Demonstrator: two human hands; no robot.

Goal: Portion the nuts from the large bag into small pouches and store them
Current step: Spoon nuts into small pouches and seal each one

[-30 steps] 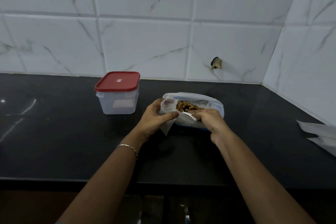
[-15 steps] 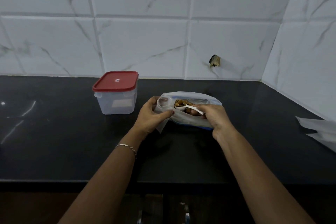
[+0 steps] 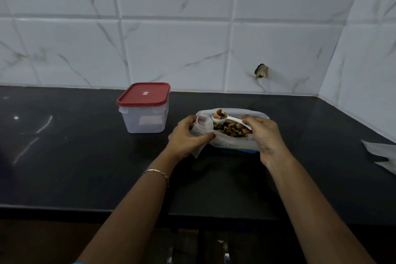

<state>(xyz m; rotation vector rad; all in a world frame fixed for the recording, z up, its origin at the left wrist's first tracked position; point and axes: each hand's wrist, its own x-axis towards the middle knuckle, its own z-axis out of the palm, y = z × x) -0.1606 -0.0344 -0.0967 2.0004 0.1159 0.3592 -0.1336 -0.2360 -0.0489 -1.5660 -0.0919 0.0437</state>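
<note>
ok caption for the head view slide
Right hand holds a heaped spoon over the large bag; left hand grips the small pouch.

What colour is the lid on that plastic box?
Red. The lid sits on a clear plastic box, seen best in the head view.

Container (image 3: 144,111) left — large bag (image 3: 235,141) right

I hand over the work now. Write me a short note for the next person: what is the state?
Left hand grips the small pouch, mouth open, beside the large bag.
Right hand holds the white spoon, loaded with nuts, above the bag.
Done: one spoonful lifted.
Left: tip it into the pouch, fill, seal, store. The red-lidded container stands closed on the counter.
</note>
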